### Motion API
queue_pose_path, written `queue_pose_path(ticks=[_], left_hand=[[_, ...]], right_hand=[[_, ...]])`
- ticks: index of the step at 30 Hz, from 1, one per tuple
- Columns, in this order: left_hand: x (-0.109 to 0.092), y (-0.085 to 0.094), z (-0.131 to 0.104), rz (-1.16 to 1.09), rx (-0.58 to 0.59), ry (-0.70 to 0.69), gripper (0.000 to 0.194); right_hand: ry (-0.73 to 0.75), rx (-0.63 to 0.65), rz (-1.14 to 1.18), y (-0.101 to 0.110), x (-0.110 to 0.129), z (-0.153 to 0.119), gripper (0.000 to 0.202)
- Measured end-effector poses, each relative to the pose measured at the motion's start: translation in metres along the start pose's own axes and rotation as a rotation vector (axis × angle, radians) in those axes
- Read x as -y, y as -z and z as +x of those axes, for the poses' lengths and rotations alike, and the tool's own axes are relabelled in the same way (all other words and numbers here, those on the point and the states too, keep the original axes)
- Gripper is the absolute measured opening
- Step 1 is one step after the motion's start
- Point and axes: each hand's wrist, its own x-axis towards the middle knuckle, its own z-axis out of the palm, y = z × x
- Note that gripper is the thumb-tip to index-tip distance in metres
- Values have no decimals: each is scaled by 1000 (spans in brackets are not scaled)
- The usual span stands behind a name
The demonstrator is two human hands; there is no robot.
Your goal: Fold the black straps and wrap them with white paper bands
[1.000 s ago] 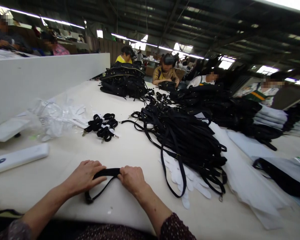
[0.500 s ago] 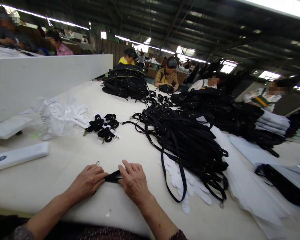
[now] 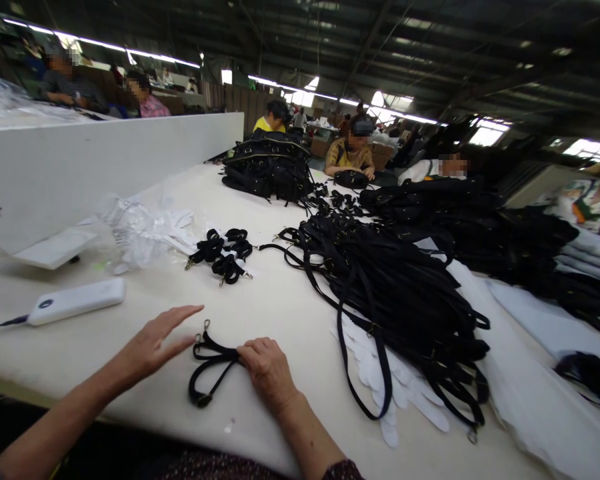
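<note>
While right fingers [image 3: 257,347] pinch a looped black fabric strap [image 3: 221,349], left fingers [image 3: 183,314] spread, metal clasps [image 3: 207,325] near them

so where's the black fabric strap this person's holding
In the head view, the black fabric strap is low, left of centre on the pale tabletop, gripped at its gathered end by the right hand, its metal clips beside the open left hand.

The left hand [image 3: 165,340] and right hand [image 3: 267,367] are both bare, as are the wrists, and the right forearm [image 3: 303,430] carries 1 small spot. A dark maroon top [image 3: 215,467] scattered with small pale specks is worn, its matching right sleeve [image 3: 343,471] ending well short of the wrist.
</note>
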Motion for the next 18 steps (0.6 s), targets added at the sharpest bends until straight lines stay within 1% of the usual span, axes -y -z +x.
queue_pose_path(ticks=[2, 4, 6, 7, 9, 11, 13, 15, 18], left_hand=[[-14, -16, -14, 106, 77, -84, 72], [-24, -38, -24, 195, 142, -110, 82], [-25, -55, -27, 237, 157, -80, 79], [-22, -59, -24, 239, 154, -66, 76], [-12, -59, -15, 220, 154, -78, 67], [-2, -54, -2, 202, 168, -141, 58], [4, -49, 10, 201, 180, -213, 46], [5, -48, 20, 212, 179, -260, 36], [2, -55, 26, 242, 149, -286, 29]], right_hand=[[-21, 9, 5, 0, 1, 1, 14], [-34, 25, 10, 1, 1, 2, 14], [-40, 50, 28, 2, 0, 3, 14], [-43, 67, 43, 4, 0, 3, 14], [-52, 104, 75, 8, -1, 5, 13], [-63, 133, 97, 11, -2, 6, 14], [-82, 148, 106, 12, -3, 7, 19], [-100, 153, 102, 12, -4, 7, 23], [-89, 164, 76, 8, -5, 7, 19]])
